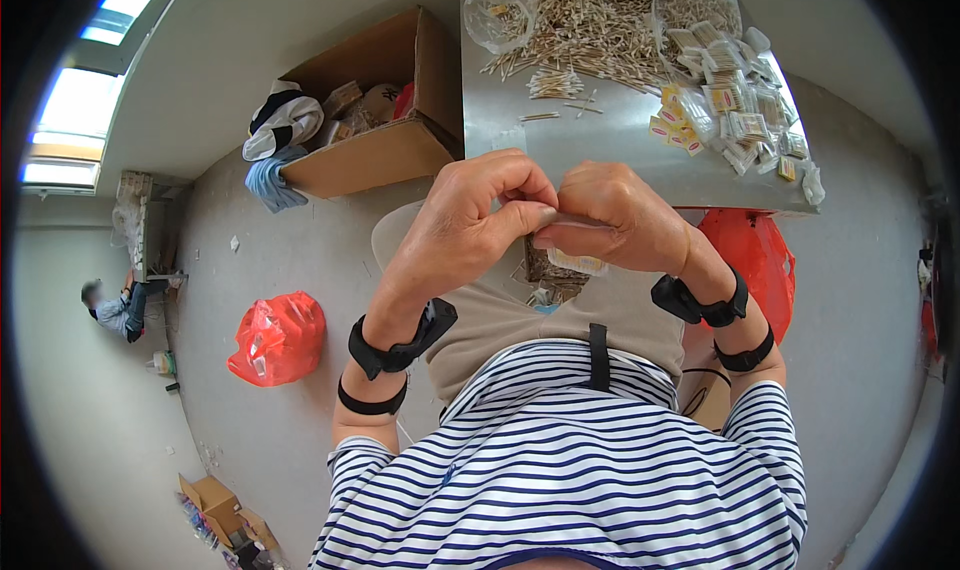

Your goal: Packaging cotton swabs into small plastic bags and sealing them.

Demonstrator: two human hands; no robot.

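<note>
Dead centre of the frame, the two hands meet, knuckles up! The left hand [490, 210] has its thumb and forefinger pinched together, tips right against the right hand [612, 220], whose fingers are curled in tight with the thumb laid along below. Caught between them is a thin pale strip [580, 220], most of it hidden by the fingers, so what it belongs to I cannot tell. Just under the right hand, a yellow-and-white packet [577, 262] peeks out; whether it's gripped or simply lies beneath, can't be called from this view.

Up at the top, look at that heap of swabs [600, 20] spread over the metal table [620, 155], a small bundle [555, 83] sitting at its near edge! Upper right, filled bags [745, 120] crowd the table's side, yellow cards [675, 130] fanned out beside them.

Over to the upper left, a carton [365, 160] gapes open, a white-and-black cloth [288, 120] and a blue cloth [272, 180] draped at its left end. One red bag [280, 338] squats on the floor at left, another red bag [757, 260] hangs below the table at right. Far left, another person [118, 315] appears, small in the distance.
</note>
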